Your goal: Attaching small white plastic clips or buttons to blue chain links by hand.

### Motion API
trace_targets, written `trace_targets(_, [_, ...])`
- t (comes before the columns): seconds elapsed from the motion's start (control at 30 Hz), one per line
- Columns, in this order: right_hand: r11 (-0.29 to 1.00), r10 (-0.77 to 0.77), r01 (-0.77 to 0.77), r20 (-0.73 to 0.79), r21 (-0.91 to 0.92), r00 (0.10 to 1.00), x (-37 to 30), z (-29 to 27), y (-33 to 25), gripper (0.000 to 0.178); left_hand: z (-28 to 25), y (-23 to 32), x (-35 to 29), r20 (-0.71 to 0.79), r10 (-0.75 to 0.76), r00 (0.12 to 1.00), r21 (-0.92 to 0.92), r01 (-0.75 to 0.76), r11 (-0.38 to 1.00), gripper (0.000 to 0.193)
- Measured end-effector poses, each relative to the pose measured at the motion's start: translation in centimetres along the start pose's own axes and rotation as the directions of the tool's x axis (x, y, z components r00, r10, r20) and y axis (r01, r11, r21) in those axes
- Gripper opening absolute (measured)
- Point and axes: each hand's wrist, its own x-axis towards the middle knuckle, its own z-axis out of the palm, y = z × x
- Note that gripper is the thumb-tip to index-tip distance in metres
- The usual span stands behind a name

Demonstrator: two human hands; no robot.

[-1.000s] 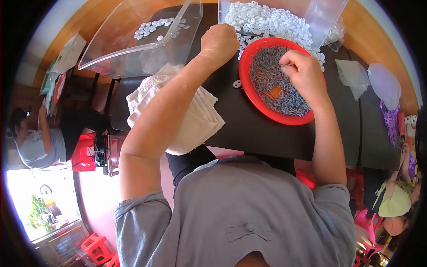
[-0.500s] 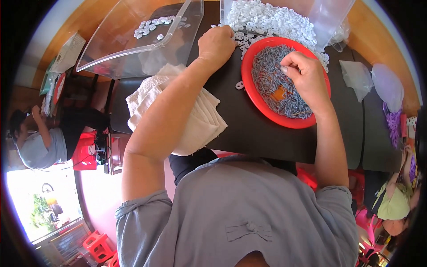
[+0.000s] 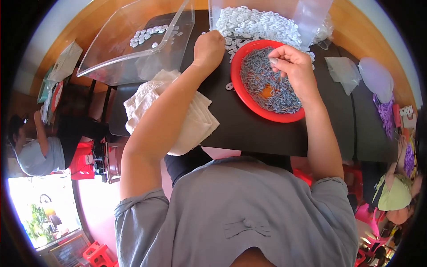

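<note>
Grey screws (image 3: 281, 100) lie jumbled in the red dish (image 3: 237, 82) on the desk (image 3: 249, 135), long axes pointing every way, beneath and personward of the nearer right hand (image 3: 293, 66), whose fingers curl toward the thumb, pinch not discernible; left hand (image 3: 209, 50), grip hidden, rests farther left near white pieces (image 3: 260, 23).

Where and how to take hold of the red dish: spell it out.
Grip the red dish by its near rim, probably from the person's side: its round edge is bare there, while white pieces crowd the far side. Keep it level; loose grey pieces lie inside.
</note>
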Motion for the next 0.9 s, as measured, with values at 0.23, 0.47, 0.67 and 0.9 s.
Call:
trace_targets(0.23, [0.984, -0.056, 0.073, -0.102, 0.166, 0.993, -0.4, 0.4, -0.5, 0.008, -3.7, 8.8, -2.6, 0.537, -0.22, 0.814, -0.75, 0.58, 0.318, 0.01])
trace_targets(0.47, [0.936, 0.067, -0.022, -0.115, 0.352, 0.991, -1.0, 1.1, -1.5, 0.009, -2.9, 12.5, -4.7, 0.311, -0.14, 0.94, -0.828, 0.34, 0.445, 0.008])
trace_targets(0.67, [0.901, 0.143, -0.092, -0.09, 0.423, 0.986, -0.8, 0.8, -1.1, 0.009, -2.1, 12.3, -5.7, 0.056, -0.005, 0.998, -0.834, 0.05, 0.549, 0.008])
trace_targets(0.9, [0.91, 0.112, -0.064, -0.094, 0.411, 0.989, -0.9, 1.0, -1.1, 0.009, -3.0, 12.1, -5.2, 0.286, -0.155, 0.946, -0.869, 0.324, 0.375, 0.008])
